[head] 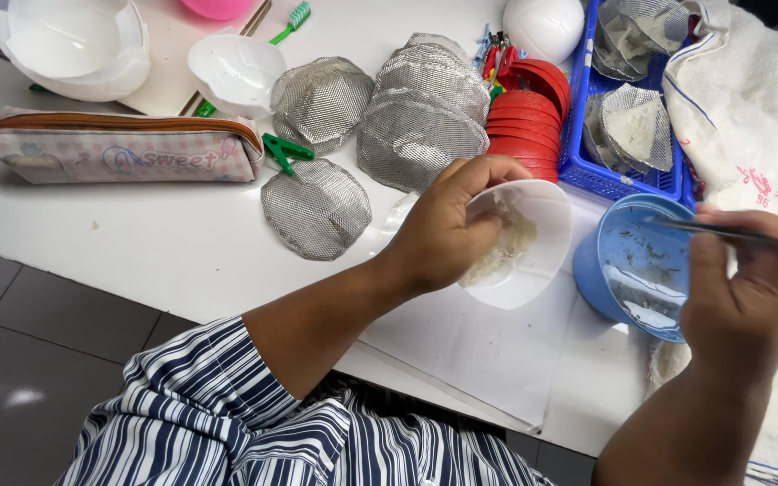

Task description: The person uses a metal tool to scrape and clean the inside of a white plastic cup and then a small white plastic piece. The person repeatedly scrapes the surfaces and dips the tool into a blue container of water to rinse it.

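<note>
My left hand (447, 225) grips a white cup-shaped mould (533, 243) by its rim, tilted toward me, with a pale fibrous mass inside it. My right hand (745, 279) pinches a thin dark tool (740, 234) whose tip reaches left over a blue bowl (628, 261). The blue bowl stands just right of the white mould and holds a little cloudy water with dark specks.
Several domed wire-mesh pieces (420, 117) lie on the white table (137, 234), with a stack of red lids (524, 121), a blue basket (619, 171) of mesh pieces, a white cloth (736, 99), a pink pencil case (119, 148), white moulds (236, 67) and green clips (285, 148).
</note>
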